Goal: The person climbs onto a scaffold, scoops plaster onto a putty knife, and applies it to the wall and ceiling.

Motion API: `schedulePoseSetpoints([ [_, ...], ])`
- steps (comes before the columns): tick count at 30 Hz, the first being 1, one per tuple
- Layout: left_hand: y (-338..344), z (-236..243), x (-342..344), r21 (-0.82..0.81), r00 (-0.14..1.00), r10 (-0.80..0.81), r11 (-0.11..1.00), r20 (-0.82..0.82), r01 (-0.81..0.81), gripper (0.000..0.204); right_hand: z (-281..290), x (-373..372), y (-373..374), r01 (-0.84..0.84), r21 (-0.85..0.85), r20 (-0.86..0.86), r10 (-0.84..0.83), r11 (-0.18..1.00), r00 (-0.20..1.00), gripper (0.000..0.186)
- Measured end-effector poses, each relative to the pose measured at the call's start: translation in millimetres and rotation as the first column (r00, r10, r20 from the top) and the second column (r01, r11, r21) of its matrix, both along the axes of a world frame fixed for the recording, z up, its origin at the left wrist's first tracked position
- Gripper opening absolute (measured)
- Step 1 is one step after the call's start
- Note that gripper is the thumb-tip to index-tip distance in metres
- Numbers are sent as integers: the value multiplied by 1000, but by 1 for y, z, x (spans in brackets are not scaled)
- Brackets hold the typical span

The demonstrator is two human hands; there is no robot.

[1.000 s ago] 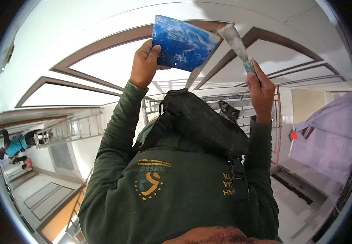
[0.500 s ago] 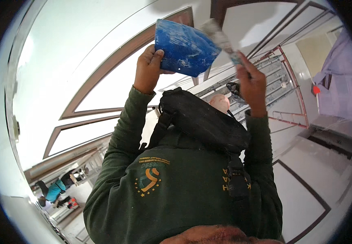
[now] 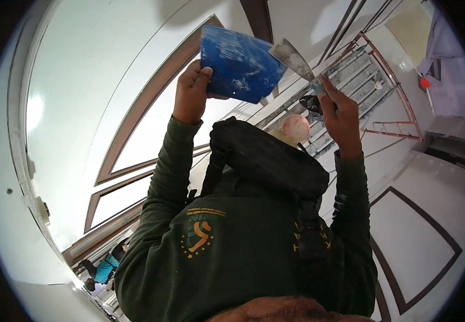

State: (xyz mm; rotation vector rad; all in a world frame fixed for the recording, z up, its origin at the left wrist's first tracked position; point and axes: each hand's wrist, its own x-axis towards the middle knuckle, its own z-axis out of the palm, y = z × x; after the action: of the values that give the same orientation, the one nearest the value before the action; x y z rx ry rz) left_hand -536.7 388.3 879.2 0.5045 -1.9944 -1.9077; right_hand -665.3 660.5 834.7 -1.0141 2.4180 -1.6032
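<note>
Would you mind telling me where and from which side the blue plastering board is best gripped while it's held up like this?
Grip the blue board at its near left edge, coming from below, as the left hand does now. Its flat face is smeared with white filler and the putty knife in the right hand meets the right corner, so that side should probably stay free.
</note>
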Motion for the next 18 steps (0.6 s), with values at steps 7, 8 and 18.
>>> schedulePoseSetpoints([
  [7,15,-15,-42,-364,963,-194,897,188,252,21,11,-25,-6,34,-97,48,-30,995,998,33],
  [8,13,-23,-48,-363,959,-206,893,197,266,21,15,-29,-3,57,-116,219,-30,992,975,34],
  [18,-2,-61,-133,408,854,-396,756,-339,512,28,-54,-16,97,107,-368,855,290,924,431,36],
])
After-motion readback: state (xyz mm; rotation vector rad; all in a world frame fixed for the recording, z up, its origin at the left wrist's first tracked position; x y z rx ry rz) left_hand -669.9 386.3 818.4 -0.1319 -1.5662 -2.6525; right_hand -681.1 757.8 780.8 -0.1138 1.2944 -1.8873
